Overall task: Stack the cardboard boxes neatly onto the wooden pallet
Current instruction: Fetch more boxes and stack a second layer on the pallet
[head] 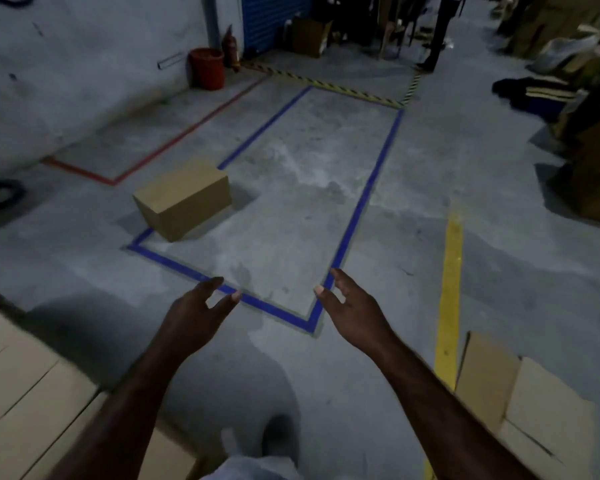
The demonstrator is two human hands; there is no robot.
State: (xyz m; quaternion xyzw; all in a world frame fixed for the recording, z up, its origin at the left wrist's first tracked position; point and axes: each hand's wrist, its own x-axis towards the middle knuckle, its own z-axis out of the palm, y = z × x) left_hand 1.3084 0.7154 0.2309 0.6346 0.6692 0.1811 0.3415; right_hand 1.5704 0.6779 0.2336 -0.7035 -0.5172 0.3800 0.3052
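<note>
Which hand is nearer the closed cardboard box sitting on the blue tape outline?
Left. The left hand hovers nearer the camera than the cardboard box, roughly in line with it; the right hand hovers farther to the box's right. Neither touches it.

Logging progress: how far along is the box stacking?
Little looks done: one box sits on the floor at a corner of the blue tape outline, and no pallet is in view. Both the left hand and right hand are open and empty. More boxes wait at lower left and lower right.
</note>
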